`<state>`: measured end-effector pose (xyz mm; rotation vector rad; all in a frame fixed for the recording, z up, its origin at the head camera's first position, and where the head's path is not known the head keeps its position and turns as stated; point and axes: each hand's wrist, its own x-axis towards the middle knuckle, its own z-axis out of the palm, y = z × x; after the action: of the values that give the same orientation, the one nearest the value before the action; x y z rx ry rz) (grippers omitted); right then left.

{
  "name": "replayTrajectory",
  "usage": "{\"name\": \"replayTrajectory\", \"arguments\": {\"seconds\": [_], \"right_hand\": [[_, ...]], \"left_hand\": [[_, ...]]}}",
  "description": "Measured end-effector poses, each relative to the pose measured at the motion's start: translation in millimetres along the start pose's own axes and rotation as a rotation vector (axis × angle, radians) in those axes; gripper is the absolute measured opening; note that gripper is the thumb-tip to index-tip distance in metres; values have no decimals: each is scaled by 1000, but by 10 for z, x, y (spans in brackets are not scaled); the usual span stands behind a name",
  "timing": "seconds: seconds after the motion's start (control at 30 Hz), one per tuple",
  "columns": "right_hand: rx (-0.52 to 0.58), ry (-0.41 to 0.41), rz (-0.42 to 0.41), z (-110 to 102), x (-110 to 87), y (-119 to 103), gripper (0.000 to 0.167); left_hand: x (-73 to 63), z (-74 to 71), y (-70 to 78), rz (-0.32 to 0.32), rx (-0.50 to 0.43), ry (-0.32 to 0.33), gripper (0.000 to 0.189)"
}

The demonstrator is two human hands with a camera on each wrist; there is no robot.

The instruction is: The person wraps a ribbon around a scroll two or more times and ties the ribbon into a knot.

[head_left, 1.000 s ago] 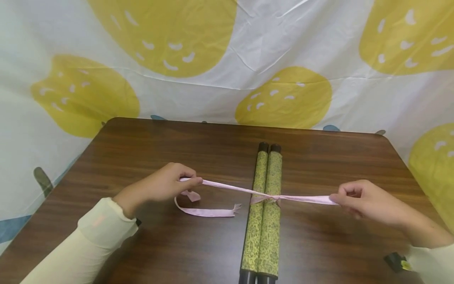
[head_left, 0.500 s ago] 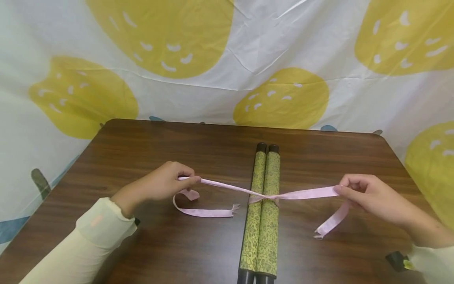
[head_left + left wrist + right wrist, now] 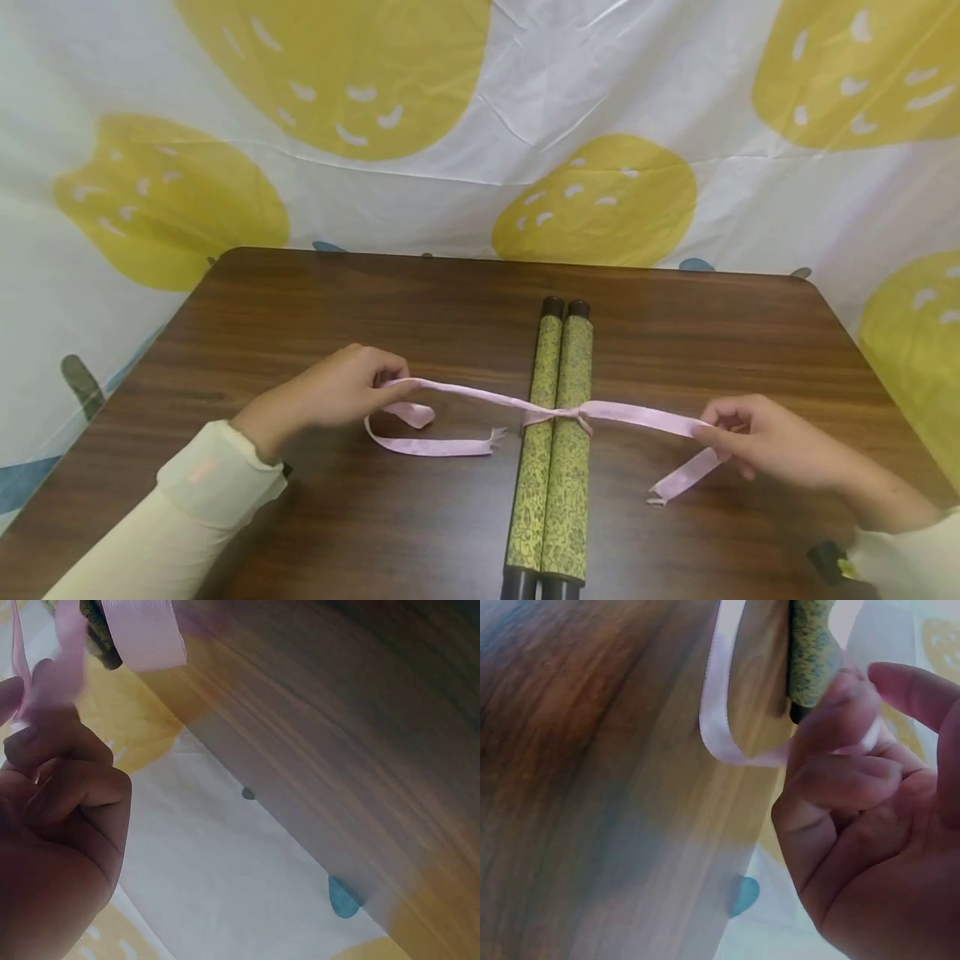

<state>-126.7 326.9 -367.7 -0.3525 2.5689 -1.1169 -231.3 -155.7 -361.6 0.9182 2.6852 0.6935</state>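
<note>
Two scrolls [image 3: 566, 492] in yellow-green patterned cloth with dark end knobs lie side by side on the table. A pink ribbon [image 3: 637, 415] circles both near their middle and crosses in a knot on top. Left of the scrolls, my left hand [image 3: 348, 387] pinches one ribbon length between thumb and fingers; its frayed tail curls on the tabletop. On the other side my right hand [image 3: 765, 442] pinches the opposite length, with a short tail hanging below. In the right wrist view the ribbon [image 3: 716, 712] loops down beside the curled fingers [image 3: 840, 780].
The brown wooden table [image 3: 337, 300] has rounded far corners. Behind it hangs a white cloth [image 3: 420, 200] printed with large yellow fruit shapes. A small dark object [image 3: 828, 560] sits at the right sleeve's cuff.
The right hand rose slightly, then came lower and a little inward, and its ribbon length now bows slackly. A ribbon tail has appeared below that hand. The left hand has barely moved.
</note>
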Motion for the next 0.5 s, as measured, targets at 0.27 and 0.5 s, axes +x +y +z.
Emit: {"name": "replayTrajectory", "arguments": {"seconds": [0.27,0.5], "right_hand": [[-195,33,7,74,30,14,15],[-390,171,-35,128,106,-34,27]], "left_hand": [[-3,38,111,-22,119,-25,15],[72,112,399,69,211,26,13]]}}
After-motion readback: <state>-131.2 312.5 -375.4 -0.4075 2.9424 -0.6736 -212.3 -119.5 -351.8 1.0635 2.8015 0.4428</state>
